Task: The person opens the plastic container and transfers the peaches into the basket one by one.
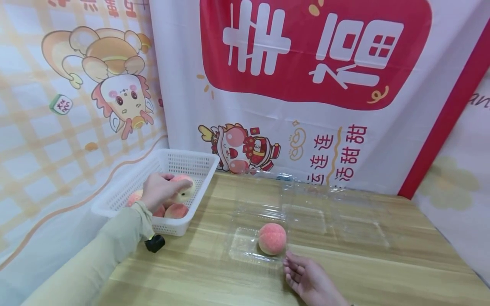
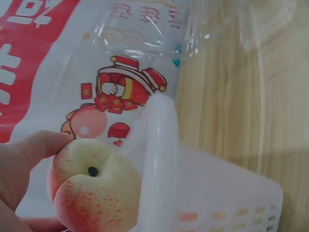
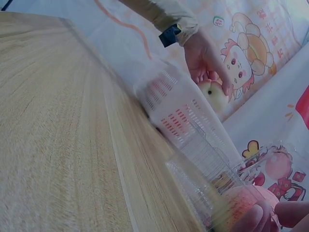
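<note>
In the white perforated basket (image 1: 199,168) at the table's left, the left hand (image 1: 158,190) has its fingers curled round a pale peach (image 1: 183,189), thumb on one side and fingertips over the top; more peaches (image 1: 176,210) lie below it. To do this well, I judge the lift should go straight up over the basket rim with a soft, even hold, so the fruit is neither bruised nor knocked against the wall. Further right, a pink peach (image 1: 272,238) sits in one pocket of the clear plastic tray (image 1: 337,225). The right hand (image 1: 306,276) rests beside that tray's near edge, fingers relaxed and loosely apart, gripping nothing
</note>
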Available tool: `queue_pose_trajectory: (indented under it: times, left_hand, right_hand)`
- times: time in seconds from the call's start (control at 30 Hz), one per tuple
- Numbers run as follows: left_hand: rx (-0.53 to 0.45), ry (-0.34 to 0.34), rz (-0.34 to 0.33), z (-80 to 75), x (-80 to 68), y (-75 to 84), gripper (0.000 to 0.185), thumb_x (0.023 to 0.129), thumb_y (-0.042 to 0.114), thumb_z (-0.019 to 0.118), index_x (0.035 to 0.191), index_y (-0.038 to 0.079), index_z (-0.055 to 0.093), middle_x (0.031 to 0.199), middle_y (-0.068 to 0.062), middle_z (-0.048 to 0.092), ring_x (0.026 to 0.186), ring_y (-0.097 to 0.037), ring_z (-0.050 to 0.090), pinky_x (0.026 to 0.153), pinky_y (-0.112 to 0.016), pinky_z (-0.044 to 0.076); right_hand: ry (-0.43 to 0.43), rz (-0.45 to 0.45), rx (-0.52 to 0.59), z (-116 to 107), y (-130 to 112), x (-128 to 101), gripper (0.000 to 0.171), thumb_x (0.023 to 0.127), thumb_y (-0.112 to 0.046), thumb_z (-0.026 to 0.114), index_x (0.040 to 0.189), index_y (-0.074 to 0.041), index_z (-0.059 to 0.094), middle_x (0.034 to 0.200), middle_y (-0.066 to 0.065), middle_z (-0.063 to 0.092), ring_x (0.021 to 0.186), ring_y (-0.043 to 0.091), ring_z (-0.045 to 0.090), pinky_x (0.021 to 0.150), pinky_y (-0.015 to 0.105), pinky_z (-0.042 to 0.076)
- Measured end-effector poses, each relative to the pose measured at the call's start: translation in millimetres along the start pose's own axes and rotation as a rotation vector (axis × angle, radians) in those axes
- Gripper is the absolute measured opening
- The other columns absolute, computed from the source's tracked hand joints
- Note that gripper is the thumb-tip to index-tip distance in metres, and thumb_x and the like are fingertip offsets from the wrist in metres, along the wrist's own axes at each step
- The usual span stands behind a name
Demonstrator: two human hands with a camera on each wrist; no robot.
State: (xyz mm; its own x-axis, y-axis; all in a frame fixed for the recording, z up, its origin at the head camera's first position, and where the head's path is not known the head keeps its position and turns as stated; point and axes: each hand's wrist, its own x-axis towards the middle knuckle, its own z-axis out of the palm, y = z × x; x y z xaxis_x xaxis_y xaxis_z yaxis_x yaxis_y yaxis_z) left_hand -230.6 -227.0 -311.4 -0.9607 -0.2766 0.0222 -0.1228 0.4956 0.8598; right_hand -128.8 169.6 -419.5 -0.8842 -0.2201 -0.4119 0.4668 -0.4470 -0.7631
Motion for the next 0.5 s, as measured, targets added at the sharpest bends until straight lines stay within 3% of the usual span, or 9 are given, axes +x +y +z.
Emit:
queue_pose_trajectory:
  times: [0.2,0.4,0.5]
  left_hand:
    - [0.087,-0.078,-0.054,5.8,14.0,5.6,0.058,0.070,0.045,0.085,0.101,0.004,0.057,0.095,-0.011,0.053,0.084,-0.024,0.050,0.071,-0.035,0.049]
    - [0.173,-0.102,-0.032,10.1,22.2,9.2,0.048,0.070,0.035,0.085,0.070,0.010,0.044,0.060,0.001,0.039,0.053,-0.016,0.039,0.050,-0.027,0.038]
    - [0.186,-0.114,-0.026,12.2,25.4,9.8,0.049,0.068,0.029,0.085,0.064,0.012,0.039,0.054,0.004,0.034,0.046,-0.013,0.034,0.046,-0.026,0.038]
  right_hand:
    - [0.002,0.011,0.004,-1,0,0,0.032,0.093,-0.012,0.066,0.116,0.006,0.051,0.093,0.007,0.061,0.084,0.015,0.057,0.078,0.023,0.048]
    - [-0.011,0.012,0.009,-1,1,0,0.030,0.093,-0.011,0.066,0.114,0.005,0.052,0.093,0.007,0.061,0.084,0.015,0.057,0.079,0.023,0.048]
    - [-0.009,0.007,0.011,-1,1,0,0.029,0.093,-0.011,0.066,0.113,0.005,0.053,0.093,0.007,0.061,0.084,0.015,0.057,0.078,0.023,0.048]
